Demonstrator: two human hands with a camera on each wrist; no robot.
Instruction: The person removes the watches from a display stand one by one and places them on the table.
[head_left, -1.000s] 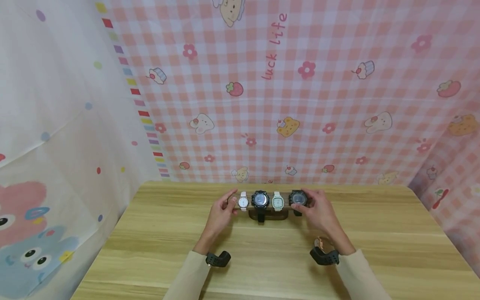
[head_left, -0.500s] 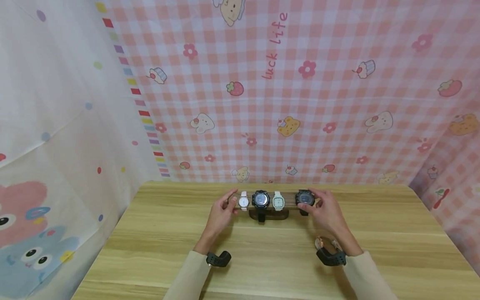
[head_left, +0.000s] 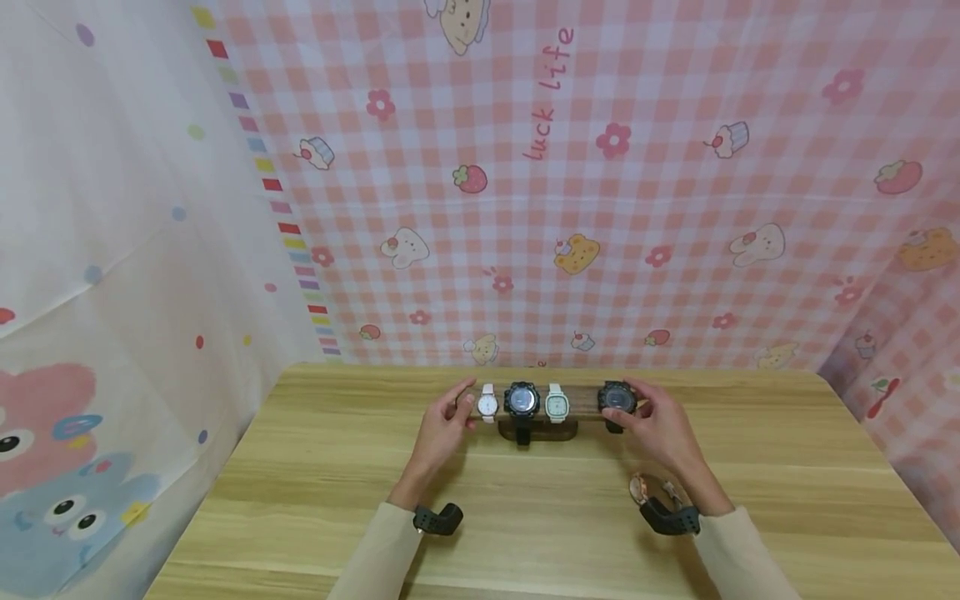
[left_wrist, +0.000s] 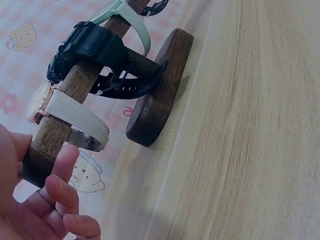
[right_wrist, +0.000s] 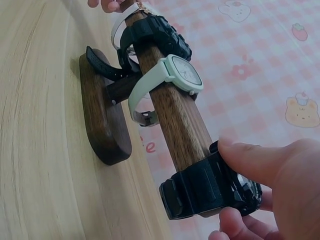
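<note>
A dark wooden watch stand [head_left: 585, 402] stands near the table's back edge, its crossbar raised over a rounded base [right_wrist: 102, 115]. My left hand [head_left: 441, 427] grips the bar's left end, thumb on one side and fingers curled beneath. Along the bar from the left sit a white-strapped watch [left_wrist: 75, 117], a chunky black watch [head_left: 521, 400] and a mint green square watch [right_wrist: 175, 77]. At the right end, my right hand [head_left: 663, 423] pinches another black watch [right_wrist: 207, 185] by its case, thumb on one side, fingers at the other. Its strap is looped round the bar.
A rose-gold watch [head_left: 639, 488] lies on the wooden table [head_left: 540, 517], partly hidden by the right wrist's black band [head_left: 669, 517]. Another black band [head_left: 438, 519] is on the left wrist. A pink checked cloth [head_left: 495, 217] hangs right behind the table.
My right hand has slid the black watch rightward along the bar, away from the mint green watch, widening the bare stretch of wood. My left hand stays on the bar's left end.
</note>
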